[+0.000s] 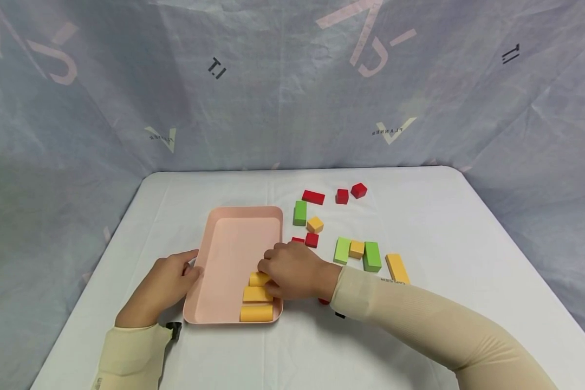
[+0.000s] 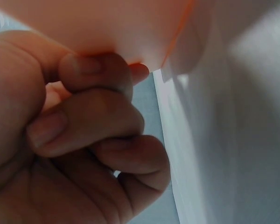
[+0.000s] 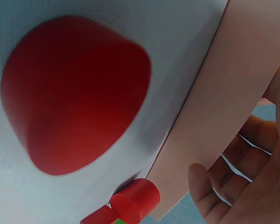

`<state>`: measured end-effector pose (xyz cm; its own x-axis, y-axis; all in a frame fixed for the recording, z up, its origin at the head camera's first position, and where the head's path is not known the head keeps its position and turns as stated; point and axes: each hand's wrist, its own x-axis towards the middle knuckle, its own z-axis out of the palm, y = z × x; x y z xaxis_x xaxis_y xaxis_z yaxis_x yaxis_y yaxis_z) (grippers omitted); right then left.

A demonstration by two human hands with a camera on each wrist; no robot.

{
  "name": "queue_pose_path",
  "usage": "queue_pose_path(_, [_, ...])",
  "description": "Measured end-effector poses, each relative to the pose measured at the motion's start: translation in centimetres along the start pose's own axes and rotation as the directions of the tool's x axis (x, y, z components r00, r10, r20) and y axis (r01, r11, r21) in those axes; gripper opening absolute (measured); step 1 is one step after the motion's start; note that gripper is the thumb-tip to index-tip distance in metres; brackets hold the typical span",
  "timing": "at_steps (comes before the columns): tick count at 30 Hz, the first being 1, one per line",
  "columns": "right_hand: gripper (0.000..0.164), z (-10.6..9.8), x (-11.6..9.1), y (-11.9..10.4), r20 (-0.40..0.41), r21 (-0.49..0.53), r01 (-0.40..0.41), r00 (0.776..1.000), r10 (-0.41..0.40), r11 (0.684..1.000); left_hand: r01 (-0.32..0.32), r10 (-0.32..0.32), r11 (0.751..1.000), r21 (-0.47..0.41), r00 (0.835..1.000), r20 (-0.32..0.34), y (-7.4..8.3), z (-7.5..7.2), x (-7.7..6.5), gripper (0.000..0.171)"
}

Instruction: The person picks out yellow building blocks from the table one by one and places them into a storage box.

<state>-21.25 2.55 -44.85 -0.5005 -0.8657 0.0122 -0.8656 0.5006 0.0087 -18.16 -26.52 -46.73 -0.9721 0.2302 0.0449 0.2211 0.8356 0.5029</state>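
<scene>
Left hand: the left hand (image 1: 163, 284) grips the left rim of a pale pink, shallow rectangular tray (image 1: 229, 254), the lower fingers curled beneath.
Right hand: the right hand (image 1: 294, 271) reaches over the tray's right wall, fingers bent down at the uppermost yellow rounded piece (image 1: 257, 279); from here I cannot tell whether they hold it or only touch it.
Tray's lower right: below that piece lie a yellow rectangular block (image 1: 256, 294) and, nearest the front wall, a yellow cylinder (image 1: 256, 313), all roughly parallel.
Desk: the tray sits on a white-covered desk (image 1: 448, 216).
Right of the tray: red, green and yellow blocks lie scattered, among them a flat red rectangle (image 1: 313, 197) and a long yellow block (image 1: 397, 267) beside the forearm.
</scene>
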Motion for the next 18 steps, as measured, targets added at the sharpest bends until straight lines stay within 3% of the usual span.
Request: queue_pose_path(18, [0.016,-0.29,-0.18,0.27,0.003,0.031,0.01,1.0,-0.01,0.999,0.002,-0.003,1.0,0.004,1.0,0.007,-0.13,0.03,0.07,0.029])
